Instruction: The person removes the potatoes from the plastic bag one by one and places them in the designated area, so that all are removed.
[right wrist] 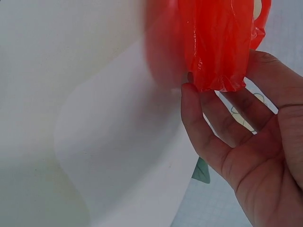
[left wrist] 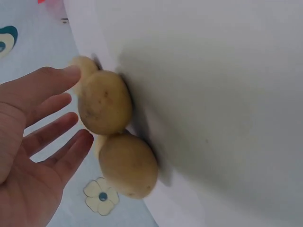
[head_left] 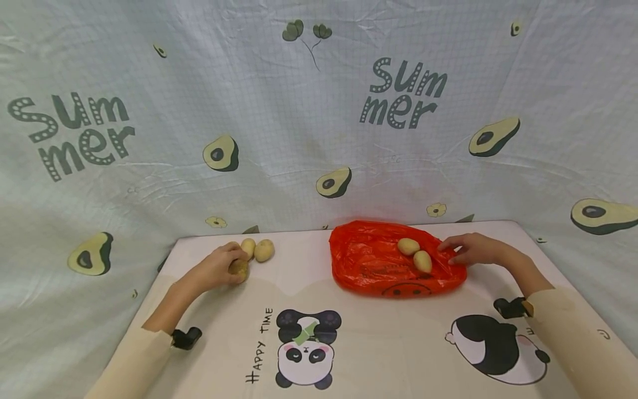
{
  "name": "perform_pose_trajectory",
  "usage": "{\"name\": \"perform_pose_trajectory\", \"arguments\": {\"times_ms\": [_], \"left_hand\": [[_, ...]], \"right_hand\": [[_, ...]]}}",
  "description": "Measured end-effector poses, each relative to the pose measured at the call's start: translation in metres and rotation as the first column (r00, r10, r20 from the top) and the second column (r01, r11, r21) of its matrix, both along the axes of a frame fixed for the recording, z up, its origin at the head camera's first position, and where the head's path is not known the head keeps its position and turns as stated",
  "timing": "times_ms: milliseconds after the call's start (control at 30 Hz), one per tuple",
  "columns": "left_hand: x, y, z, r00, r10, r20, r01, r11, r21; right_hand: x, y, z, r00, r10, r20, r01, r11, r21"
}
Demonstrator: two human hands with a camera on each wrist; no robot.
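Observation:
On the left of the table, several potatoes (head_left: 264, 250) sit close together. My left hand (head_left: 222, 267) is right at the nearest potato (head_left: 239, 270). The left wrist view shows its fingers loosely extended beside a round potato (left wrist: 105, 103), with another potato (left wrist: 128, 165) against it. A crinkled red plastic bag (head_left: 369, 260) lies spread with its mouth facing up. Two potatoes (head_left: 422, 261) rest on it. At its right edge, my right hand (head_left: 471, 249) holds the bag, the red plastic (right wrist: 218, 52) lying between thumb and fingers.
The white tabletop (head_left: 299, 293) carries printed pandas and lettering. A pale patterned cloth (head_left: 279, 111) hangs behind the table's back edge, close to the bag and the potatoes. Dark wrist cameras (head_left: 186, 338) sit on both forearms.

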State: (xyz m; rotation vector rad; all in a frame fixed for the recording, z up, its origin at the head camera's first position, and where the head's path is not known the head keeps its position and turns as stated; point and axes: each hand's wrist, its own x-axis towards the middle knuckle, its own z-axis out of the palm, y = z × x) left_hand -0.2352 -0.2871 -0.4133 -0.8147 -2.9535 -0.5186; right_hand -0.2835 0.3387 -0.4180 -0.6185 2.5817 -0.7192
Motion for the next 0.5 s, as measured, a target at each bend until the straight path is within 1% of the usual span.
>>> {"name": "perform_pose_trajectory", "arguments": {"times_ms": [33, 100, 200, 267, 333, 367, 500], "left_hand": [[0.001, 0.003, 0.001, 1.000, 0.000, -0.013, 0.000, 1.000, 0.013], [0.002, 0.010, 0.002, 0.998, -0.006, -0.060, 0.008, 1.000, 0.023], [0.003, 0.025, 0.003, 0.992, -0.036, -0.122, 0.040, 0.999, 0.030], [0.004, 0.036, 0.004, 0.989, -0.045, -0.141, 0.050, 0.998, 0.027], [0.006, 0.048, 0.005, 0.991, -0.049, -0.126, 0.054, 0.998, 0.036], [0.006, 0.055, 0.005, 0.991, -0.059, -0.119, 0.064, 0.997, 0.041], [0.006, 0.081, 0.007, 0.989, -0.107, -0.099, 0.109, 0.994, 0.016]], "right_hand": [[0.000, 0.000, 0.000, 1.000, 0.005, -0.002, -0.005, 1.000, 0.001], [0.000, 0.000, -0.001, 1.000, 0.008, -0.004, -0.008, 1.000, 0.001], [0.001, 0.001, -0.002, 1.000, -0.001, -0.004, 0.001, 1.000, 0.002], [0.001, 0.000, -0.002, 1.000, -0.002, -0.007, 0.002, 1.000, 0.001], [0.001, 0.000, -0.002, 1.000, -0.005, -0.011, 0.004, 1.000, -0.003], [0.002, 0.000, -0.003, 1.000, 0.000, -0.017, 0.000, 1.000, -0.003], [0.003, 0.000, -0.002, 0.999, 0.003, -0.033, -0.003, 1.000, -0.002]]}}
